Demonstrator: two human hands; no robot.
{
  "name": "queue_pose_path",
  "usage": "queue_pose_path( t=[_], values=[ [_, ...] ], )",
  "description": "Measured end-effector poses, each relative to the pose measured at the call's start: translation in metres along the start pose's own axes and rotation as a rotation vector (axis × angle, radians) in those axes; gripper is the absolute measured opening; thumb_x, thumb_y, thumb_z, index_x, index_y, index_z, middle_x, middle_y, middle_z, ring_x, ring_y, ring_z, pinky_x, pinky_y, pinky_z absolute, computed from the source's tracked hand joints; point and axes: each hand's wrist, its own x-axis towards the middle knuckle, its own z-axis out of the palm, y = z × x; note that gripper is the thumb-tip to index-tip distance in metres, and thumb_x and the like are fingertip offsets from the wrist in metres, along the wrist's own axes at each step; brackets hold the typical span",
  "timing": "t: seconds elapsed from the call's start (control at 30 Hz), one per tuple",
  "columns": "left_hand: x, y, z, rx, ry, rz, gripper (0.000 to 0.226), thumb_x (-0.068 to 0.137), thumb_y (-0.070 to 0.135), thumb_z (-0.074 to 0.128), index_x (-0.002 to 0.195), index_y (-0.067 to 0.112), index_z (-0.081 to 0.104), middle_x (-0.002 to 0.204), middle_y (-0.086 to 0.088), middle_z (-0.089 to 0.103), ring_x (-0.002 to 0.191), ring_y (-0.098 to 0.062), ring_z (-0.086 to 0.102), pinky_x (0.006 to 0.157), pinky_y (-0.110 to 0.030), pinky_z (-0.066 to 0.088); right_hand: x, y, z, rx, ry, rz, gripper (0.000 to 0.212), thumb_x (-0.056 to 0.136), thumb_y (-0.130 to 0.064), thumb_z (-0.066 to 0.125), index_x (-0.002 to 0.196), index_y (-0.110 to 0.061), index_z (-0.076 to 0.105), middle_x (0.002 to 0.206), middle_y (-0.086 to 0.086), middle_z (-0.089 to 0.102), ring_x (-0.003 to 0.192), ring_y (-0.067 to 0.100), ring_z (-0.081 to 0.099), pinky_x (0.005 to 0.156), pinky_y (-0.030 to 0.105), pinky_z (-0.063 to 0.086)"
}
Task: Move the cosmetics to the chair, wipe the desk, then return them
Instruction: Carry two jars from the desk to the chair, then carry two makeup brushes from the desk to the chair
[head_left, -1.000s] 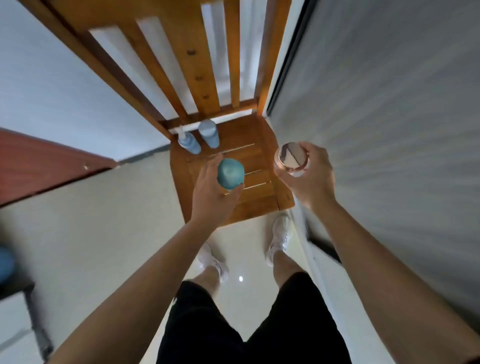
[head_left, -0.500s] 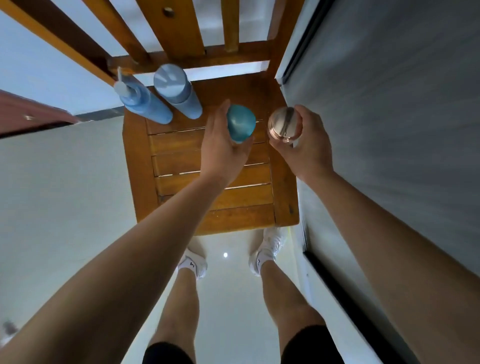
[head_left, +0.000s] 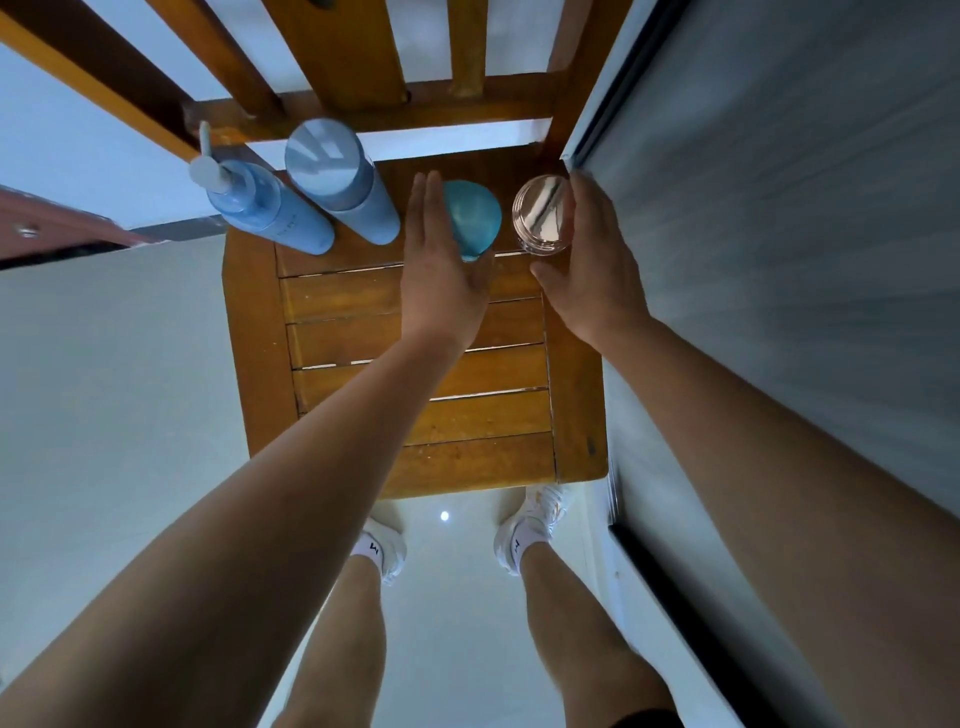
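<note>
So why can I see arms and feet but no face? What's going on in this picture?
The camera sits on the person's head and looks down, so you see only their own arms and white shoes. Below is a wooden chair seat. Two blue bottles stand at its back: a pump bottle and a flat-topped bottle. The left hand lies with straight fingers against a teal-capped bottle. The right hand curls its fingers round a jar with a shiny lid. These cosmetics go on the chair so the desk can be wiped.
</note>
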Motion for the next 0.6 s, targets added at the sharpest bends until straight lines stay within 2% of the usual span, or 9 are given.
queue_pose_path(
  t=[0.07,0.17,0.27,0.33,0.43,0.5,0.6],
  values=[
    [-0.016,0.002,-0.011,-0.001,0.024,0.018,0.076,0.092,0.017,0.068,0.155,0.010,0.025,0.162,-0.011,0.024,0.151,-0.025,0.022,0.115,-0.025,0.022,-0.014,-0.001,-0.005,-0.013,0.009,0.036,0.090,0.093,-0.026,0.072,0.161,-0.017,0.013,0.169,0.006,0.013,0.154,0.027,0.019,0.114,0.034,0.033],
    [-0.057,0.005,-0.032,0.032,0.033,0.108,0.063,0.098,0.025,0.057,0.153,0.011,0.030,0.162,-0.011,0.025,0.151,-0.026,0.020,0.120,-0.038,0.025,-0.046,-0.013,-0.016,0.004,0.080,0.087,0.078,0.100,-0.038,0.059,0.160,-0.018,0.015,0.169,0.005,0.012,0.154,0.026,0.017,0.114,0.034,0.031],
    [-0.088,0.006,-0.066,0.132,0.064,0.177,0.056,0.104,0.032,0.048,0.153,0.012,0.033,0.163,-0.011,0.024,0.153,-0.027,0.015,0.120,-0.053,0.022,-0.081,-0.034,-0.037,-0.037,0.163,0.014,0.068,0.104,-0.048,0.044,0.160,-0.020,0.017,0.169,0.007,0.012,0.154,0.026,0.019,0.112,0.032,0.029],
    [-0.097,0.009,-0.099,0.201,0.077,0.192,0.056,0.105,0.036,0.043,0.154,0.013,0.032,0.164,-0.011,0.021,0.153,-0.028,0.011,0.119,-0.057,0.019,-0.099,-0.052,-0.057,-0.034,0.186,-0.033,0.066,0.104,-0.050,0.039,0.160,-0.022,0.018,0.169,0.007,0.012,0.154,0.026,0.018,0.116,0.040,0.031],
    [-0.099,0.031,-0.180,0.300,0.109,0.276,0.057,0.105,0.040,0.038,0.155,0.014,0.030,0.164,-0.012,0.019,0.153,-0.031,0.009,0.118,-0.060,0.017,-0.119,-0.097,-0.105,-0.042,0.242,-0.125,0.063,0.105,-0.049,0.037,0.159,-0.021,0.020,0.169,0.010,0.011,0.155,0.027,0.014,0.121,0.051,0.030],
    [-0.091,0.051,-0.242,0.354,0.164,0.330,0.057,0.103,0.038,0.043,0.153,0.012,0.033,0.163,-0.016,0.020,0.152,-0.035,0.012,0.117,-0.062,0.017,-0.122,-0.138,-0.143,-0.059,0.311,-0.210,0.063,0.106,-0.049,0.036,0.160,-0.021,0.020,0.169,0.011,0.010,0.155,0.028,0.010,0.124,0.048,0.022],
    [-0.085,0.090,-0.356,0.459,0.347,0.369,0.058,0.101,0.031,0.053,0.151,0.006,0.036,0.159,-0.025,0.024,0.149,-0.044,0.018,0.113,-0.066,0.021,-0.120,-0.222,-0.206,-0.063,0.442,-0.401,0.063,0.107,-0.045,0.040,0.160,-0.016,0.023,0.167,0.017,0.012,0.155,0.032,0.010,0.125,0.049,0.018]
  ],
)
